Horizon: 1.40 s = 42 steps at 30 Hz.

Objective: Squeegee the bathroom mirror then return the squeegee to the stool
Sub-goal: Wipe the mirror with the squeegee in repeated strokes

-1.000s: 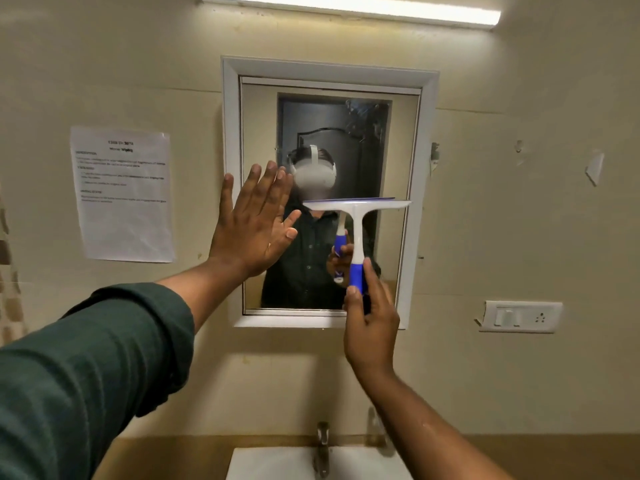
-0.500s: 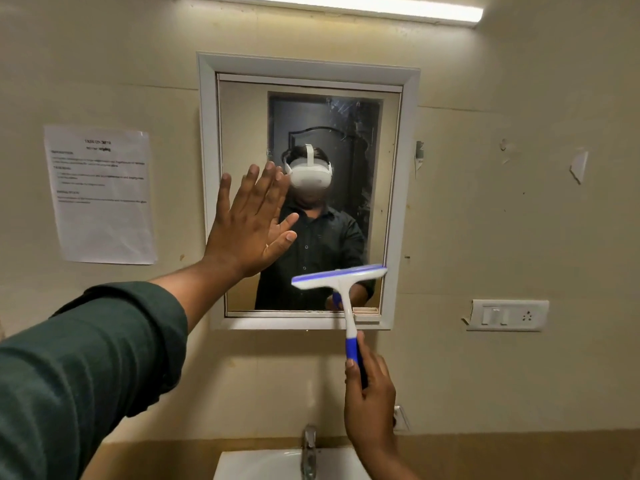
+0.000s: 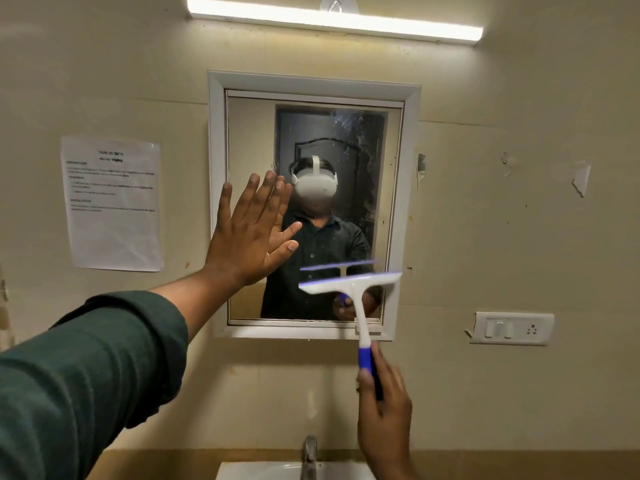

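Item count, head view: one wall mirror [image 3: 313,140] in a white frame; one squeegee [image 3: 349,284] with a white blade head and blue grip; two hands, one left hand [image 3: 251,233] and one right hand [image 3: 384,410]; one printed paper sheet [image 3: 112,202] on the wall; one tube light [image 3: 332,19]; one switch plate [image 3: 512,329]; one tap [image 3: 309,455]; one basin [image 3: 256,471].

A tube light [image 3: 334,24] above the mirror [image 3: 311,209] supplies warm, moderate illumination and overexposes its own surface. The squeegee [image 3: 351,284] blade, above the right hand's fingers [image 3: 375,362], shows motion blur. Streaks glare on the upper glass. Wide-angle distortion bends the frame edges.
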Motion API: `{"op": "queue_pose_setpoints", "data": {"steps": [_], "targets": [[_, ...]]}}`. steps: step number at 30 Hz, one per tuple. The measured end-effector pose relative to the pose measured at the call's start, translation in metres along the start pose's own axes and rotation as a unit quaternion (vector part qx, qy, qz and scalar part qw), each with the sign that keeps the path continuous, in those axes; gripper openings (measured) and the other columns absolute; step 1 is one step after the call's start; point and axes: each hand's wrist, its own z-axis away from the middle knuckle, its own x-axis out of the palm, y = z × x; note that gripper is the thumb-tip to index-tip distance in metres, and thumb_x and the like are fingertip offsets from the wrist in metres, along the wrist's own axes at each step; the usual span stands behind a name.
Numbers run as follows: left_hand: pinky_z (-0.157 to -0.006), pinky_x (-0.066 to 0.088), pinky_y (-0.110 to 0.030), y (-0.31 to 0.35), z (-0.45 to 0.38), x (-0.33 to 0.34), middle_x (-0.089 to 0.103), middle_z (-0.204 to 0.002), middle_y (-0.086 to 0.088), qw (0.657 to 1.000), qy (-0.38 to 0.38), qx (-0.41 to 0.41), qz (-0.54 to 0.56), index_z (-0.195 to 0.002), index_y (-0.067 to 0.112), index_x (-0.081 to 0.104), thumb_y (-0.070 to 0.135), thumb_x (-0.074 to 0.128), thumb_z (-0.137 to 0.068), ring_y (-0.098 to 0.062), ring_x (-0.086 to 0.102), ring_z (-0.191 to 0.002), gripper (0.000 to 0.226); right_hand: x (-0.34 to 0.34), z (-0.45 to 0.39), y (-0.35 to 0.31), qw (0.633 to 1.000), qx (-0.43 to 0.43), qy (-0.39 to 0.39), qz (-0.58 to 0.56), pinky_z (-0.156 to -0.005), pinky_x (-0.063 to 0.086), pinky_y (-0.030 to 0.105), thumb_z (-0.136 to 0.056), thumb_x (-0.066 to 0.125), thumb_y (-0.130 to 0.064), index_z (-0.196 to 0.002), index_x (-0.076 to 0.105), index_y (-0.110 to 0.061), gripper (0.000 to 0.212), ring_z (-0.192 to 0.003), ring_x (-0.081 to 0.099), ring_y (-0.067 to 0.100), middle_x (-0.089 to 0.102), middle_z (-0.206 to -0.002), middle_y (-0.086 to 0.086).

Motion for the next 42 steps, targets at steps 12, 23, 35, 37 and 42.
{"op": "queue_pose_setpoints", "data": {"steps": [12, 23, 35, 37, 42], "targets": [[-0.131, -0.003, -0.065, 0.003, -0.019, -0.017, -0.009, -0.181, -0.009, 1.000, 0.016, -0.002, -0.012, -0.174, 0.017, 0.002, 0.077, 0.009, -0.104, -0.032, -0.006, -0.168, 0.093, -0.007, -0.191, -0.140, 0.967, -0.208, -0.060, 0.137, -0.083, 0.042, 0.006, -0.107, 0.056, -0.016, -0.159, 0.043, -0.024, 0.054, -0.103, 0.057, 0.009, 0.057, -0.120, -0.004], [-0.131, -0.010, -0.061, -0.008, -0.024, -0.015, -0.009, -0.182, -0.010, 0.998, 0.023, 0.006, -0.054, -0.174, 0.016, 0.003, 0.079, 0.012, -0.102, -0.032, -0.006, -0.168, 0.096, -0.055, -0.160, -0.064, 0.965, -0.175, -0.055, 0.186, -0.075, 0.045, 0.010, -0.108, 0.053, -0.017, -0.157, 0.045, -0.028, 0.051, -0.094, 0.058, 0.003, 0.059, -0.116, -0.004], [-0.131, -0.016, -0.057, 0.005, -0.033, -0.013, -0.003, -0.182, -0.013, 0.997, 0.044, 0.025, -0.065, -0.174, 0.013, 0.010, 0.078, 0.019, -0.102, -0.031, -0.004, -0.168, 0.098, -0.095, -0.130, -0.017, 0.949, -0.203, -0.087, 0.226, -0.073, 0.047, 0.010, -0.103, 0.057, -0.011, -0.153, 0.052, -0.028, 0.052, -0.093, 0.060, 0.004, 0.059, -0.115, -0.006], [-0.131, -0.017, -0.056, 0.002, -0.032, -0.014, -0.004, -0.182, -0.012, 0.997, 0.042, 0.019, -0.067, -0.174, 0.014, 0.008, 0.079, 0.016, -0.102, -0.032, -0.004, -0.168, 0.097, -0.090, -0.144, -0.039, 0.945, -0.230, -0.081, 0.217, -0.077, 0.045, 0.007, -0.103, 0.057, -0.010, -0.151, 0.053, -0.023, 0.050, -0.092, 0.061, 0.005, 0.062, -0.115, -0.001], [-0.131, -0.013, -0.058, -0.006, -0.027, -0.017, -0.009, -0.182, -0.011, 0.997, 0.032, -0.027, -0.058, -0.174, 0.014, 0.004, 0.080, 0.010, -0.102, -0.031, -0.006, -0.168, 0.097, -0.067, -0.200, -0.116, 0.911, -0.321, -0.075, 0.246, -0.074, 0.049, 0.015, -0.105, 0.052, -0.017, -0.158, 0.046, -0.023, 0.053, -0.090, 0.056, 0.011, 0.059, -0.119, -0.003]]}}
